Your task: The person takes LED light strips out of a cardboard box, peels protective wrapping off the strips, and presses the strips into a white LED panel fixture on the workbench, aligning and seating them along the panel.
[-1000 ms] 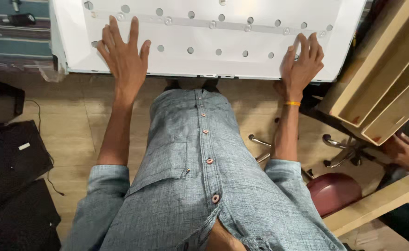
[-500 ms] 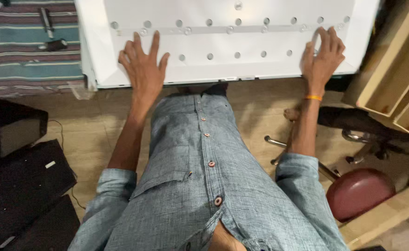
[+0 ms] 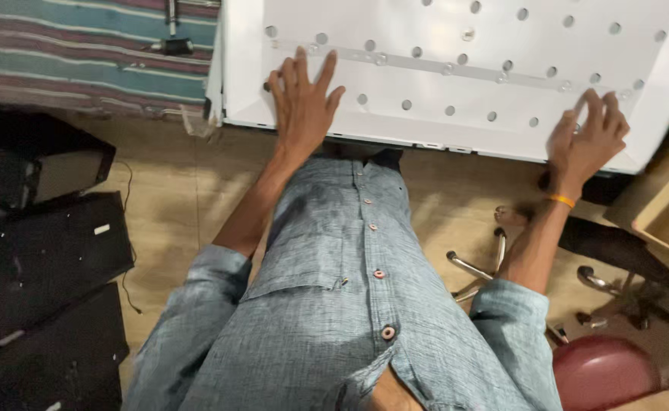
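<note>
Panel first: a large white panel with rows of small round holes fills the top of my view, from about 11 o'clock across to 2 o'clock, its near edge running above the floor. My left hand lies flat on it at 11 o'clock, fingers spread wide and straight, palm pressed down, gripping nothing. My right hand rests on the near right edge at 2 o'clock, fingers apart and slightly bent, fingertips on the surface; I cannot tell if the thumb hooks under the edge. An orange band sits on that wrist. A thin pale strip runs across the panel between the hands. At 10 o'clock a striped cloth lies beside the panel. Black boxes sit at 8 o'clock, a dark red stool seat at 4 o'clock.
</note>
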Available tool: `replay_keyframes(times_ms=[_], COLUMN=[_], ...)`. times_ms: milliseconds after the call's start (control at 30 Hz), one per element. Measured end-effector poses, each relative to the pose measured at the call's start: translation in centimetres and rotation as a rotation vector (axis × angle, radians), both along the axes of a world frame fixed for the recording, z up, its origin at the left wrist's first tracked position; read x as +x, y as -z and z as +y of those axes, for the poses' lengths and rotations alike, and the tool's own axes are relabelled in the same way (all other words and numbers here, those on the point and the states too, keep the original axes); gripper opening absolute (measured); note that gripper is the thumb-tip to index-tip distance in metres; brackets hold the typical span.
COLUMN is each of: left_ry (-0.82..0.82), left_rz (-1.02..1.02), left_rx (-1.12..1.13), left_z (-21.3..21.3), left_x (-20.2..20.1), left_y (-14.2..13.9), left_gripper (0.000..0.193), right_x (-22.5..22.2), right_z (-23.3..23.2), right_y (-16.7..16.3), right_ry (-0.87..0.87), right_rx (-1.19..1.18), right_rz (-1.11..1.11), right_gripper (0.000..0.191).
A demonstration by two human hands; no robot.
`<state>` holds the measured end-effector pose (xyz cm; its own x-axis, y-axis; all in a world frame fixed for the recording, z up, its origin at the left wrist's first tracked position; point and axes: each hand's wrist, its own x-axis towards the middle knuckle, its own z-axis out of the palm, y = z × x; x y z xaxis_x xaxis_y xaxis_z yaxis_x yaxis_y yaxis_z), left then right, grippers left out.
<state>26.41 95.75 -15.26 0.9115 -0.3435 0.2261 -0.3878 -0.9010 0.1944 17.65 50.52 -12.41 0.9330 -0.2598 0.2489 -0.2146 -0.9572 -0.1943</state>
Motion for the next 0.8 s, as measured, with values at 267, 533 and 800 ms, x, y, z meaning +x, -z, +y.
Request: replay_keyframes(times_ms=[267,533,800], left_ry=[-0.067,-0.095,-0.088], left_rz=[0.101,0.009,0.022], left_rx=[0.021,-0.022,-0.026], left_z=[-0.7,-0.3,0.0], left_x=[-0.1,-0.6,-0.7], left_y=[0.0,0.3,0.5], left_gripper=[0.062,0.062,0.058], right_x=[-0.3,-0.2,-0.2], right_z=[0.1,1.4,2.2], right_y=[0.8,0.5,0.1], right_ry=[-0.030,-0.003,-0.006], right_rx=[-0.067,0.037,0.057], right_rz=[-0.001,-0.036,-0.030], right_gripper=[0.045,0.042,0.042])
